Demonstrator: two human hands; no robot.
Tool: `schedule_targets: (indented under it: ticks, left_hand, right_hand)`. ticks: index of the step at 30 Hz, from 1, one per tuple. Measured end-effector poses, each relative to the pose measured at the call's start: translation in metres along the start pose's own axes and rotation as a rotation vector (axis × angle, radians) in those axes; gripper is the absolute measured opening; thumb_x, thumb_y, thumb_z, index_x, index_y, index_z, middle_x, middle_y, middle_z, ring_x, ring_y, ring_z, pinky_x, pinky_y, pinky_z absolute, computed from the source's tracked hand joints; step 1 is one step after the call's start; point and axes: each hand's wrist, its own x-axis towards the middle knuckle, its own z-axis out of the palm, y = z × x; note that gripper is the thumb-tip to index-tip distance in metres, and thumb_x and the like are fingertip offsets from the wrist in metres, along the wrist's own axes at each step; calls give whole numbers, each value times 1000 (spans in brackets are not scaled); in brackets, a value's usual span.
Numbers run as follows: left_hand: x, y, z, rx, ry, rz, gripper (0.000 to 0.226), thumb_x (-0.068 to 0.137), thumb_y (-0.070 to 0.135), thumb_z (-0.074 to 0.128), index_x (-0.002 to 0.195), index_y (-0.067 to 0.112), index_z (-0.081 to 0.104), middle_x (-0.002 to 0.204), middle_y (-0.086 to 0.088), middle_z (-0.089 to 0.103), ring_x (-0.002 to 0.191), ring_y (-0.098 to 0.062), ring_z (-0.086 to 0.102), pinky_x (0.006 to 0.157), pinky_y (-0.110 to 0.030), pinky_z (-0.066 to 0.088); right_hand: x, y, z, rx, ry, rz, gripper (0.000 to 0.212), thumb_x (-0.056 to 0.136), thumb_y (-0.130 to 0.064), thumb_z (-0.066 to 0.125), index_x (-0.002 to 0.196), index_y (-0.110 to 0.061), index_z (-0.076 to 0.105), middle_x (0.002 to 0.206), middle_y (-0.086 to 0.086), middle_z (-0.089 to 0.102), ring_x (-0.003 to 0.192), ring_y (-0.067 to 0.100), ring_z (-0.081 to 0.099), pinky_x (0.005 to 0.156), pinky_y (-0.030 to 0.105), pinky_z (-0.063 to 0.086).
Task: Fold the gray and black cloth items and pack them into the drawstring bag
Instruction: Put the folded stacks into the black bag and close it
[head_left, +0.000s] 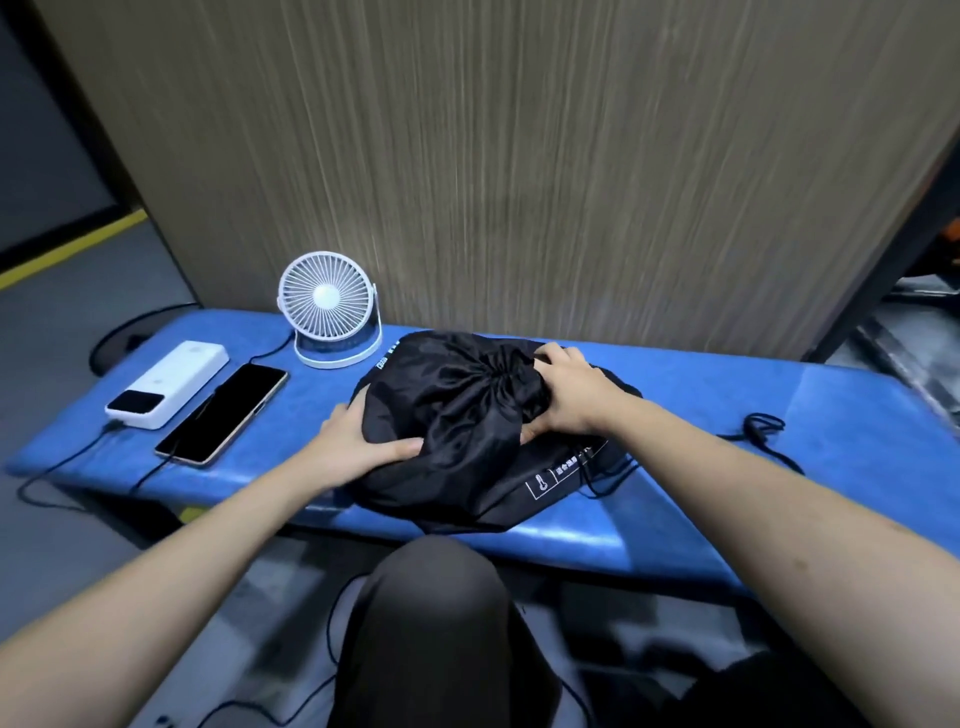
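**Bag's gathered mouth sits under the right hand, bulk under the left**

The black drawstring bag (457, 415) lies full and rounded on the blue padded bench (727, 415), roughly at its middle, directly ahead of the person. Its mouth is puckered into a tight knot of pleats on the upper right of the bundle, and the bag's long axis runs from the far left toward the near right, where a flat printed panel trails off. No gray or black cloth shows outside it, so the packing looks done and the closing in hand.

The right hand (571, 389) is on that gathered mouth, fingers curled into the fabric around it and gripping. The left hand (363, 441) lies on the near left flank of the bag, fingers fairly straight, pressing the bulk down rather than grasping it. So the right hand is the nearer one to the opening; any tightening would likely fall to it, with the left steadying.

A thin black cord (597, 480) trails by the bag's near right edge.

Left of the bag stand a white desk fan (328, 306), a dark phone (223, 413) and a white power bank (169, 383).
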Motion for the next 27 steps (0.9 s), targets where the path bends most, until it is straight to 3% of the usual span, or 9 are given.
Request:
schedule_targets:
  ticks: [7,11,14,17,27]
  left_hand:
    - [9,39,34,-5,-44,11,104,47,82,77,135,67,25,139,3,50,136,-24,40,111,-50,37]
    - [10,103,79,83,-120,38,114,41,90,68,139,65,15,138,-3,45,137,-30,29,114,-51,29]
    - [9,160,124,194,-169,83,110,52,82,67,144,56,15,130,-9,41,135,-32,28,112,-47,27]
    - [14,211,178,345,-178,203,101,66,78,66,147,46,16,134,-12,41,137,-33,28,110,-45,25]
    - [31,314,294,333,-353,339,100,66,75,68,147,44,19,137,-11,38,137,-34,30,113,-45,26]
  right_hand:
    - [-33,35,-14,2,21,60,93,59,-66,80,138,-34,43,143,-3,33,133,22,26,104,51,39]
    - [-81,88,-30,6,27,178,95,60,-64,81,141,-34,41,145,-2,31,135,22,24,105,53,38]
    - [-127,133,-44,3,47,276,95,61,-60,82,143,-34,40,145,0,31,136,25,23,107,53,36]
    - [-180,180,-56,20,61,400,94,62,-56,84,143,-34,41,146,1,31,137,26,23,108,52,35]
    - [-287,282,-74,37,150,631,98,65,-47,86,147,-21,39,151,9,28,138,32,24,116,44,27]
